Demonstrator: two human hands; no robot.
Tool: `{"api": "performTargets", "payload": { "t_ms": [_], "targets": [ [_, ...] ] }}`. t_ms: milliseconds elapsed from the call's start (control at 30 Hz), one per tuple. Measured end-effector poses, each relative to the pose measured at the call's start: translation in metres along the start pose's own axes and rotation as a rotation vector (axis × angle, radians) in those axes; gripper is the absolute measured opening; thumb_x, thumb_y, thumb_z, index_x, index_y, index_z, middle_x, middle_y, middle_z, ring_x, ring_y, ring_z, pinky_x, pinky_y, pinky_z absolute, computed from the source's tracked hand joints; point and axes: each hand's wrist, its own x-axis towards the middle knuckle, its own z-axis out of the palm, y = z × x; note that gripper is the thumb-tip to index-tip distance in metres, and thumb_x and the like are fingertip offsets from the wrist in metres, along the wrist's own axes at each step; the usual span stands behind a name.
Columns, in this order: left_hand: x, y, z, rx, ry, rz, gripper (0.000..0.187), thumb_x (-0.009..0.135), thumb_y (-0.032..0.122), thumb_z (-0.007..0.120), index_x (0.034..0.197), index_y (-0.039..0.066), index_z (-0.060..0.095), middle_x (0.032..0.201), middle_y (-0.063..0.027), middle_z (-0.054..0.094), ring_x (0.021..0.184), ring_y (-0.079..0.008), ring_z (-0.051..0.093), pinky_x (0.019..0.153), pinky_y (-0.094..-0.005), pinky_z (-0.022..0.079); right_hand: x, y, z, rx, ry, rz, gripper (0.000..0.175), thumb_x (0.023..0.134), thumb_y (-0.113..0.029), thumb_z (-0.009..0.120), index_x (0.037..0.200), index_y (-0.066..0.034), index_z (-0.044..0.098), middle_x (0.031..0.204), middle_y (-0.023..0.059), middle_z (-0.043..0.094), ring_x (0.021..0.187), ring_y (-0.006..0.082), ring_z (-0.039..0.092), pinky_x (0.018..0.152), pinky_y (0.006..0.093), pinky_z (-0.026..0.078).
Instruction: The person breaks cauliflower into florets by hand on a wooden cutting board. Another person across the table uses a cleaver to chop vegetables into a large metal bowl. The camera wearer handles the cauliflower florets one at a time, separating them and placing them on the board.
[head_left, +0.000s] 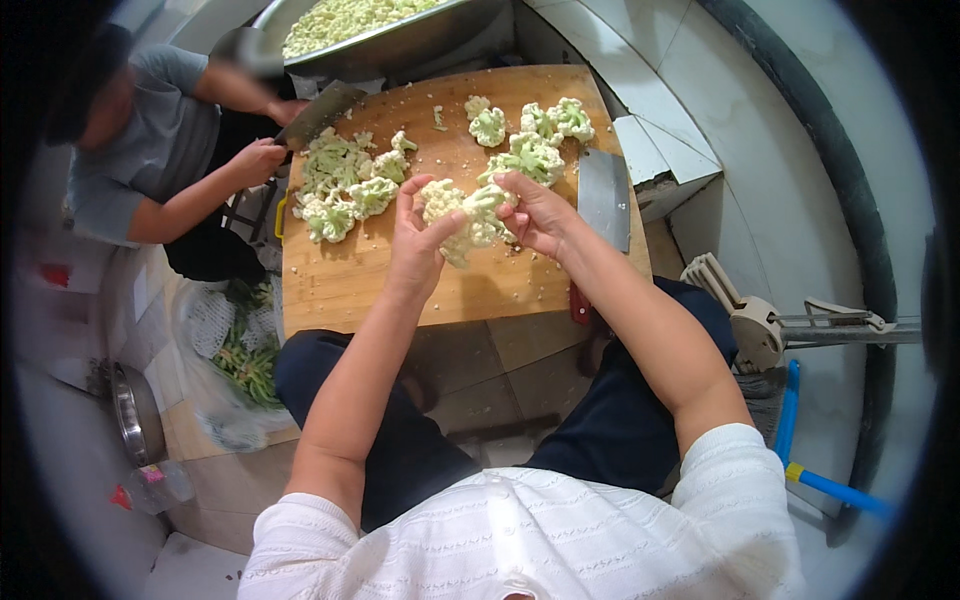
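Observation:
Above the wooden cutting board (352, 289), my left hand (424, 236) grips a piece of cauliflower (459, 221) between thumb and fingers. My right hand (536, 214) pinches the pale green stem side of the same cauliflower. Several cauliflower florets (529, 156) lie beyond my hands on the right of the board, and a pile of florets and bits (330, 172) lies on its left. A cleaver (604, 199) rests flat at the right edge of the board, its red handle (579, 304) pointing towards me.
A co-worker (161, 142) sits at the left, holding another cleaver (322, 116) over the board's far left corner. A large metal basin (390, 34) of chopped cauliflower stands beyond. A plastic bag (202, 375) of green vegetables is at lower left, a mop (757, 330) at right.

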Motion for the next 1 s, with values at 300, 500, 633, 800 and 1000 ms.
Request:
{"api": "performTargets", "payload": {
  "t_ms": [300, 500, 633, 800, 1000],
  "targets": [
    [0.005, 0.025, -0.028, 0.608, 0.053, -0.249, 0.068, 0.068, 0.006, 0.077, 0.127, 0.009, 0.042, 0.119, -0.0175, 0.050, 0.107, -0.0297, 0.056, 0.087, -0.0428, 0.053, -0.002, 0.002, -0.005, -0.444, 0.053, -0.182, 0.036, 0.083, -0.021, 0.074, 0.109, -0.0062, 0.054, 0.085, 0.0012, 0.059, 0.061, 0.0048, 0.054, 0.041, 0.0151, 0.039],
    [0.002, -0.002, -0.043, 1.545, -0.085, 0.145, 0.053, 0.075, 0.024, 0.075, 0.123, 0.011, 0.056, 0.124, -0.0181, 0.050, 0.119, -0.0320, 0.047, 0.100, -0.0422, 0.039, 0.007, 0.003, -0.014, -1.351, 0.030, -0.687, 0.037, 0.075, -0.020, 0.077, 0.105, -0.0030, 0.063, 0.082, -0.0002, 0.062, 0.066, 0.0077, 0.055, 0.058, 0.0239, 0.044],
    [0.006, 0.019, 0.002, 0.754, -0.129, -0.139, 0.035, 0.091, 0.026, 0.064, 0.122, 0.012, 0.059, 0.109, -0.0101, 0.060, 0.093, -0.0174, 0.061, 0.077, -0.0305, 0.050, -0.008, 0.002, 0.008, -1.390, -0.019, -0.656, 0.044, 0.070, -0.026, 0.079, 0.102, 0.0012, 0.065, 0.089, 0.0104, 0.066, 0.078, 0.0220, 0.063, 0.072, 0.0329, 0.050],
    [0.018, 0.005, -0.003, 0.218, -0.073, -0.226, 0.029, 0.099, 0.021, 0.052, 0.121, 0.002, 0.054, 0.094, -0.0045, 0.061, 0.074, -0.0085, 0.057, 0.060, -0.0209, 0.048, -0.012, -0.005, 0.012, -0.936, -0.102, -0.388, 0.031, 0.081, -0.012, 0.069, 0.109, -0.0031, 0.063, 0.089, -0.0011, 0.062, 0.069, 0.0061, 0.054, 0.061, 0.0213, 0.044],
    [0.025, 0.002, -0.016, 0.064, 0.049, -0.234, 0.027, 0.098, 0.023, 0.054, 0.118, 0.004, 0.054, 0.097, -0.0039, 0.060, 0.073, -0.0088, 0.055, 0.064, -0.0221, 0.048, -0.012, -0.021, 0.001, -0.602, -0.039, -0.218, 0.026, 0.084, -0.025, 0.070, 0.104, -0.0087, 0.066, 0.081, -0.0014, 0.060, 0.065, 0.0038, 0.051, 0.055, 0.0184, 0.040]
  ]
}}
